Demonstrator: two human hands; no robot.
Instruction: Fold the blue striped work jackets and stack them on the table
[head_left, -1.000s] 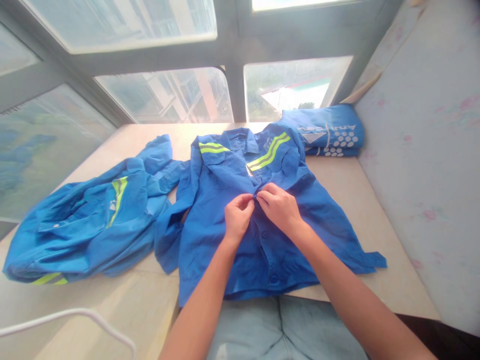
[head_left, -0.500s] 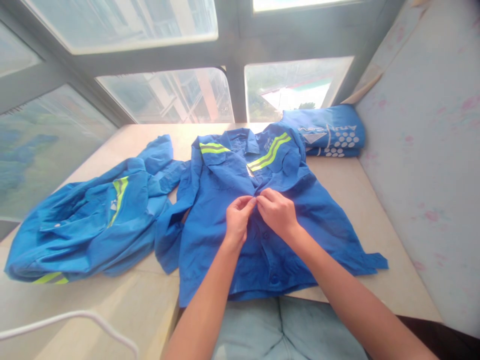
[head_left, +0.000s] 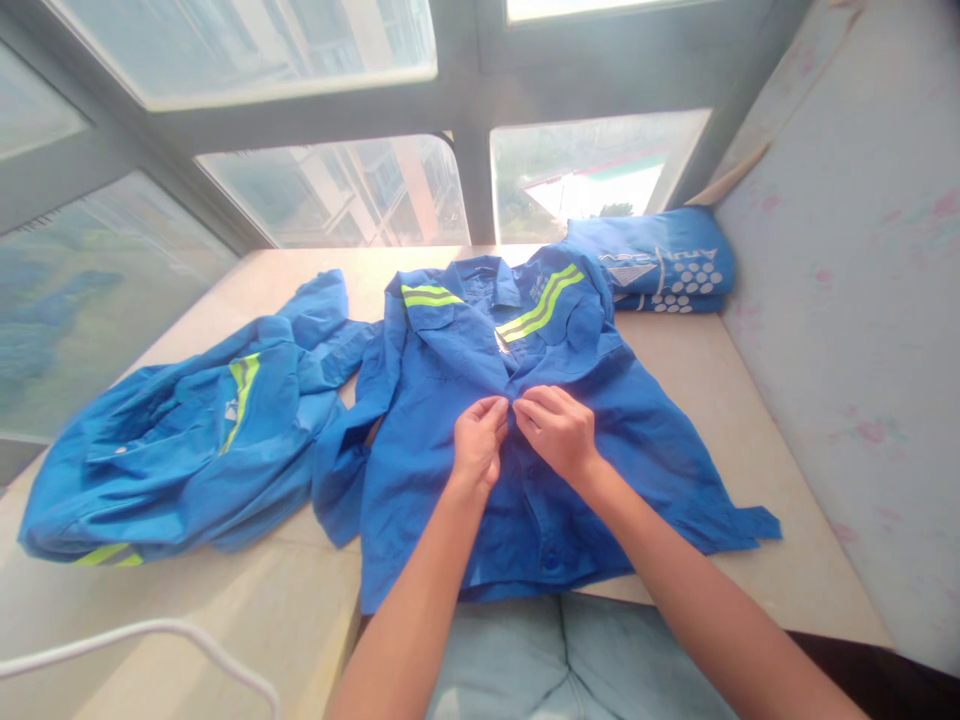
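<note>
Window frame (head_left: 465, 90) at the far side, pale tabletop (head_left: 690, 360) beneath it. Bore a blue jacket (head_left: 630, 430) across the middle, front side up, with collar toward the frame and hem toward the lap (head_left: 517, 650). To the left, a second jacket (head_left: 195, 440), rumpled, apparently touching the first at a sleeve. Past the right shoulder, against the wall (head_left: 840, 300), a folded blue bundle (head_left: 675, 250) with white dots.

Down the blue jacket's middle, its front opening (head_left: 541, 515). Ran lengthwise from collar to hem, slanted a little rightward at the near end, gaped in a V beyond the hands and overlapped below. Met there from either side: left hand (head_left: 480, 445) over the left panel, right hand (head_left: 559, 430) reaching in from the right, nearer to the lower stretch. Came almost tip to tip, just below the V.

On both hands, thumb and fingertips together, seemingly clamped on cloth at the front edge. Could not tell whether around a button or plain fabric. Smallest, upper button (head_left: 534, 472) just beside the right hand's heel; lower button (head_left: 553, 558) near the hem, apart from both hands.
</note>
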